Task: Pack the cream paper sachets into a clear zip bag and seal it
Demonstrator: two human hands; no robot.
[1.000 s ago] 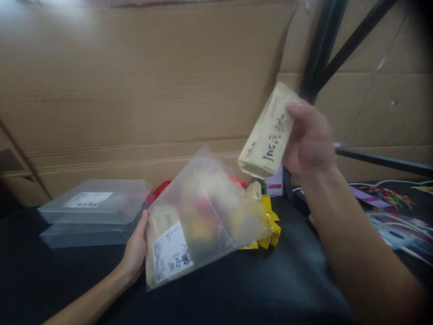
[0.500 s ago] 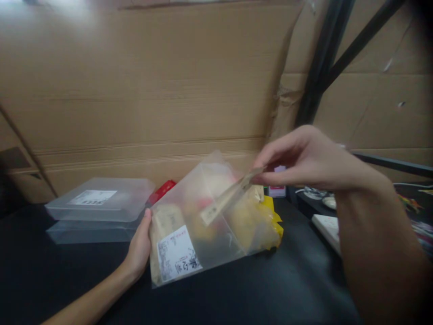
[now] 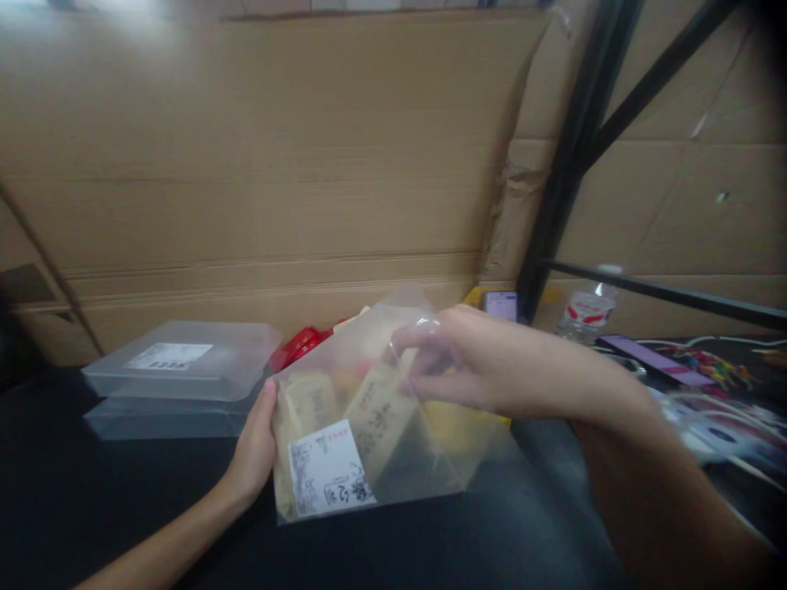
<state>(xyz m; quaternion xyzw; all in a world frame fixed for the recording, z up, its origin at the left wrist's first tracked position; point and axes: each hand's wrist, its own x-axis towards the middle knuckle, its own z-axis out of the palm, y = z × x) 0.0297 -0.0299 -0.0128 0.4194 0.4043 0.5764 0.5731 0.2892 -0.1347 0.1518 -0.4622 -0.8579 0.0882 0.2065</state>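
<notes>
A translucent bag [image 3: 430, 483] is held over the bench [image 3: 492, 549], well short of the far edge, where a cardboard wall [image 3: 295, 164] is stood. The bag's left side is gripped by the left hand [image 3: 255, 447]. Inside the bag, a slanted packet [image 3: 384, 426] is seen through the film, below and to the left of the right hand [image 3: 461, 356], by whose fingertips its upper end is met. Its long axis is tilted, running from those fingertips down and leftward to the white label [image 3: 332, 463]. The right hand is clearly the nearer one; the left is separated from this packet by a second packet [image 3: 307, 401], set along the bag's left side. The right fingers are curled, but whether the paper is pinched or merely touched cannot be told through the film.
</notes>
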